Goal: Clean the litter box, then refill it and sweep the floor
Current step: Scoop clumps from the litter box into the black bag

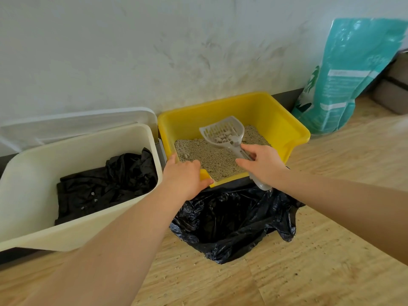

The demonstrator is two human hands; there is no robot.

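Scooping stage, early in the task. The yellow litter box (234,111) sits on the wood floor (320,250) against the wall, between a cream bin (72,149) and a teal litter bag (351,80) leaning upright on the wall to its right. The box holds a shallow bed of beige litter (212,157).

Right hand (262,162) grips the handle of the grey slotted scoop (225,133), fingers curled round it; the scoop head is raised above the litter with a few pale clumps resting in it. Left hand (185,180) holds the near-left rim of the box, thumb on the outer edge, fingers over the top, steadying it.

A black trash bag (234,219) lies open on the floor directly in front of the box. The cream bin has a black liner with a few pale bits in it.

Judgement: sifting is in progress, this load not yet dumped. Refill appears not started. Sweeping is left: grains are scattered on the floor around the bag.
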